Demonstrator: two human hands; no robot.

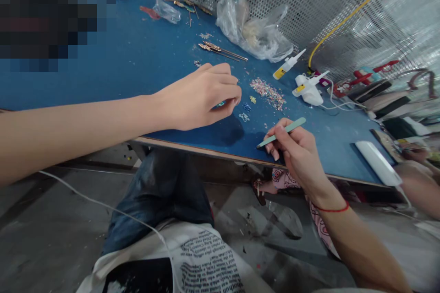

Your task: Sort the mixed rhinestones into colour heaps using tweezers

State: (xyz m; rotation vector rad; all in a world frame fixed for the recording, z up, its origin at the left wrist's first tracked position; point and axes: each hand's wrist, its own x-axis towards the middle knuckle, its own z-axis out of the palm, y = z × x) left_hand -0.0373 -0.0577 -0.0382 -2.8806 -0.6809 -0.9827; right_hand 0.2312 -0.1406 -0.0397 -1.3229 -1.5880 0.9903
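Note:
My left hand [209, 96] reaches over the blue table with its fingers curled and thumb drawn in. A small teal glint shows in the gap between thumb and fingers; whether it is held or lies beneath, I cannot tell. My right hand [297, 146], near the front edge, holds mint-green tweezers [287, 131], their dark tip pointing left. Between the hands lie small piles of light-blue pieces [244, 117], dark-blue pieces [246, 107] and yellow pieces [253, 100]. Beyond them spreads a heap of pink and multicoloured bits [268, 93]. Two gold hairpins [222, 50] lie behind my left hand.
A glue bottle [288, 65] and a white device with another yellow-labelled nozzle [309, 89] stand at the back right. A clear plastic bag [252, 27] leans on the perforated metal panel [282, 0]. A white elongated device [378, 162] lies at right, near another person's arm [421, 183].

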